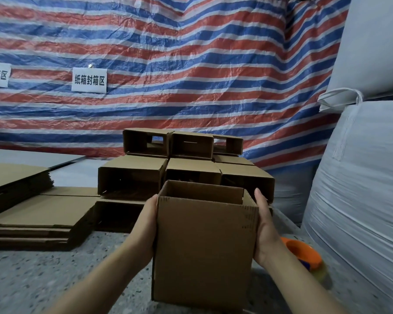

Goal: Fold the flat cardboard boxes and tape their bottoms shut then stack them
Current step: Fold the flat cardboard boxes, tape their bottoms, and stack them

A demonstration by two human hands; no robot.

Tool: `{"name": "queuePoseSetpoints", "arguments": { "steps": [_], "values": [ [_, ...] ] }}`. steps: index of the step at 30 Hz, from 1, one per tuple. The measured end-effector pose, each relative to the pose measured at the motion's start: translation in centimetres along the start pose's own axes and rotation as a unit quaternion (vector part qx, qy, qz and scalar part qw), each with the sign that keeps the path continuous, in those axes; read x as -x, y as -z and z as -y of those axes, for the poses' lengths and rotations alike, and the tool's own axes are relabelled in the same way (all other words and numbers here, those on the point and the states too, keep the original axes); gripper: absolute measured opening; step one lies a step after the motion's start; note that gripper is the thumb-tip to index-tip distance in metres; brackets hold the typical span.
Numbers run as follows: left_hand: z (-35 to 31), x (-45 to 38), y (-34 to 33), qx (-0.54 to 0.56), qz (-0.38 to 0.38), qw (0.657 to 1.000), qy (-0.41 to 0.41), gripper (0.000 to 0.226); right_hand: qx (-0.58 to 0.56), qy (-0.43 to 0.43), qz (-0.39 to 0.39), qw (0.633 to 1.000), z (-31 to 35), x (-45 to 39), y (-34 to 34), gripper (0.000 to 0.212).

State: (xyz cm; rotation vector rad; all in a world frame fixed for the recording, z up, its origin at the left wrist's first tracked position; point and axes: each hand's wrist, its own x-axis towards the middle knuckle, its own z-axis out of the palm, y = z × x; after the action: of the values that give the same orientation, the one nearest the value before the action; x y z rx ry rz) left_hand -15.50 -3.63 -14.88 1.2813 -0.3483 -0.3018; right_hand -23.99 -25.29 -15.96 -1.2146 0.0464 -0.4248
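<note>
At the lower centre of the frame a folded box (204, 243) stands with its open end up, the left hand (145, 225) flat against its left side and the right hand (267, 230) against its right. Directly behind it sits the stack of folded boxes (182, 168), with the flat cardboard pile (36, 214) at the left. A tape dispenser (304, 253) lies at the lower right behind the right hand, and big sacks (361, 177) fill the right edge.

Folded box held between two hands

The left hand (146, 219) and right hand (267, 225) press flat against opposite sides of an open-topped cardboard box (204, 243) — stacked boxes (182, 164) behind, flat cardboard (39, 214) left, orange tape dispenser (303, 253) right.
</note>
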Motion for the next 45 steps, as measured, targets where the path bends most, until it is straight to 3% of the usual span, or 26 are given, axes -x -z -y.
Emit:
{"name": "queuePoseSetpoints", "arguments": {
  "steps": [11,20,26,30,33,38,40,42,44,45],
  "values": [
    [0.1,0.5,0.3,0.041,0.038,0.998,-0.006,0.045,-0.049,0.008,-0.023,0.998,-2.0,-0.1,0.7,0.066],
    [-0.1,0.2,0.6,0.059,0.094,0.994,0.006,0.019,-0.060,0.008,-0.041,0.997,-2.1,0.0,0.6,0.068],
    [-0.6,-0.8,0.7,0.030,0.025,0.999,-0.002,0.047,-0.034,0.017,-0.015,0.999,-1.7,0.2,0.8,0.059],
    [-0.3,-0.4,1.0,0.003,0.078,0.996,-0.032,0.022,-0.036,0.023,0.001,0.999,-1.9,0.6,0.8,0.056],
    [-0.5,-0.3,0.9,-0.016,0.094,0.995,-0.020,0.022,-0.019,0.010,0.001,1.000,-1.6,0.9,0.3,0.053],
    [-0.3,-0.4,1.0,-0.020,0.101,0.994,-0.026,0.018,0.036,-0.062,-0.039,0.997,-0.8,-0.1,0.5,0.038],
    [-0.3,-0.5,1.3,-0.029,0.110,0.993,-0.039,0.015,0.055,-0.056,-0.029,0.996,-0.5,-0.2,0.6,0.034],
    [-0.3,-0.7,1.7,-0.032,0.124,0.991,-0.045,0.013,0.032,-0.025,-0.010,0.999,-0.6,-0.3,0.9,0.017],
    [-0.2,-0.8,2.2,-0.029,0.145,0.988,-0.044,0.018,0.009,0.036,-0.009,0.999,-0.8,-0.2,1.2,0.049],
    [-0.2,-0.8,2.3,-0.028,0.154,0.987,-0.045,0.021,0.012,0.060,-0.013,0.998,-0.9,-0.2,1.3,0.052]
  ]
}}
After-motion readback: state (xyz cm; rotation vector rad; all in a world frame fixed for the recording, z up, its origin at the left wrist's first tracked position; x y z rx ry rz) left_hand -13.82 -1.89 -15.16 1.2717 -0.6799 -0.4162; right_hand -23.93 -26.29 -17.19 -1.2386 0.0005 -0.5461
